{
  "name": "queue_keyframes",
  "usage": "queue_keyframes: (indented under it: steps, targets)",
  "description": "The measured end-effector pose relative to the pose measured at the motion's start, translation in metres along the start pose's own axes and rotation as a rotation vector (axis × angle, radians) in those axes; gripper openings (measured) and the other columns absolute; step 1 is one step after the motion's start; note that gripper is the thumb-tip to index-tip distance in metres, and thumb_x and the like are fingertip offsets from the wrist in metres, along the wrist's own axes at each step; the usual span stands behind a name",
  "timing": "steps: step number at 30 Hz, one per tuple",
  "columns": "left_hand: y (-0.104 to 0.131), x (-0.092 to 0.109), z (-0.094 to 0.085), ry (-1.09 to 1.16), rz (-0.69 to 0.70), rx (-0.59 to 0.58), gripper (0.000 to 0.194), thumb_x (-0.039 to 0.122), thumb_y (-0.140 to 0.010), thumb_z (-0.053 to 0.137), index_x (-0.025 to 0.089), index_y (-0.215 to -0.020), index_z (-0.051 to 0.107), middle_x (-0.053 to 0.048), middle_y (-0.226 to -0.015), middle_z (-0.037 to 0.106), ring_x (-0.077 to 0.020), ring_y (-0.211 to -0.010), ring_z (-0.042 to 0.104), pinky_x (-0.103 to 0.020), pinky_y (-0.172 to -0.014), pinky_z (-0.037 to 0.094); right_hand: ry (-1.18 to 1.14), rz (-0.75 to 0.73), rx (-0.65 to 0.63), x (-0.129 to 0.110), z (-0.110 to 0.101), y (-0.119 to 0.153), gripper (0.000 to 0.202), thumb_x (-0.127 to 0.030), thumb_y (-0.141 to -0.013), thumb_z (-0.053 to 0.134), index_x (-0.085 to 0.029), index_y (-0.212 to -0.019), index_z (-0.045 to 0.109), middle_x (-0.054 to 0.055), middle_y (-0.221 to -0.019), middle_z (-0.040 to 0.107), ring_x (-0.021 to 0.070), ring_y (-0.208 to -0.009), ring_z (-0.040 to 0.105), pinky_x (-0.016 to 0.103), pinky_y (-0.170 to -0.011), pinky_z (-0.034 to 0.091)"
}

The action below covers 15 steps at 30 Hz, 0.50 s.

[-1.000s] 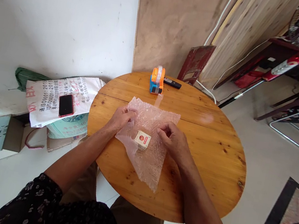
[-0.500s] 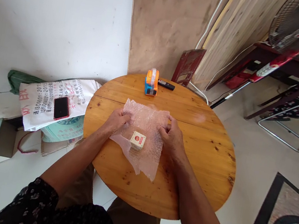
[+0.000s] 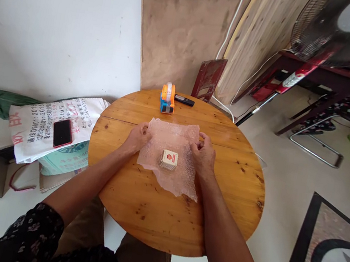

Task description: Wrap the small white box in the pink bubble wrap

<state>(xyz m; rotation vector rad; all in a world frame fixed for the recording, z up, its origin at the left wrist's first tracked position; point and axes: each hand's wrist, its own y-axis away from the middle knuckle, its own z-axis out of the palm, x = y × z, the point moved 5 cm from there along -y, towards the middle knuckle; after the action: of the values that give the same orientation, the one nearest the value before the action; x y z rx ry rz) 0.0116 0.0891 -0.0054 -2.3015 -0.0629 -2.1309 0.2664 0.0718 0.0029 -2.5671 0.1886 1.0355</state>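
Observation:
A pinkish sheet of bubble wrap lies spread over the round wooden table, its near edge ragged. On it rests a small cream box with a red label. My left hand pinches the sheet's left edge near the far corner. At the far right corner, my right hand grips the opposite edge between thumb and fingers. Neither hand touches the box.
Behind the sheet stand an orange and blue tape dispenser and a black remote. To the left, a phone lies on stacked sacks. A standing fan and a dark red chair are beyond the table.
The bubble wrap has turned slightly between my hands and lies flatter. The box on it has turned as well. The whole view has shifted a little to the right.

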Motion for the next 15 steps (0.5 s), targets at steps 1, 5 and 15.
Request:
queue_keyframes:
  steps: [1,5,15]
  targets:
    - [0.003,0.001,-0.005,-0.018,0.036,0.066,0.034,0.010,-0.066,0.062,0.015,-0.100,0.063,0.000,-0.074,0.064,-0.0135,-0.063,0.056,-0.022,-0.060,0.043,0.037,0.000,-0.004,-0.001,0.000,0.000,0.058,-0.036,-0.075,0.054,-0.015,-0.129,0.055,0.002,-0.073,0.065,0.0225,-0.068,0.057,0.036,-0.071,0.044]
    - [0.025,0.028,-0.023,-0.104,0.341,0.275,0.046,0.010,-0.067,0.066,0.018,-0.112,0.062,-0.001,-0.089,0.062,-0.0147,-0.080,0.058,-0.024,-0.076,0.046,0.148,0.014,-0.017,-0.004,-0.003,0.002,0.059,-0.032,-0.077,0.053,-0.014,-0.133,0.054,0.005,-0.077,0.068,0.0252,-0.072,0.061,0.037,-0.072,0.045]
    - [0.046,0.024,0.019,-0.230,0.304,-0.340,0.066,0.012,-0.069,0.059,0.014,-0.134,0.053,-0.012,-0.114,0.069,-0.0167,-0.088,0.063,-0.032,-0.084,0.051,0.353,0.092,-0.093,-0.010,-0.009,0.011,0.061,-0.024,-0.081,0.055,-0.016,-0.141,0.047,0.008,-0.096,0.073,0.0257,-0.089,0.066,0.034,-0.077,0.046]
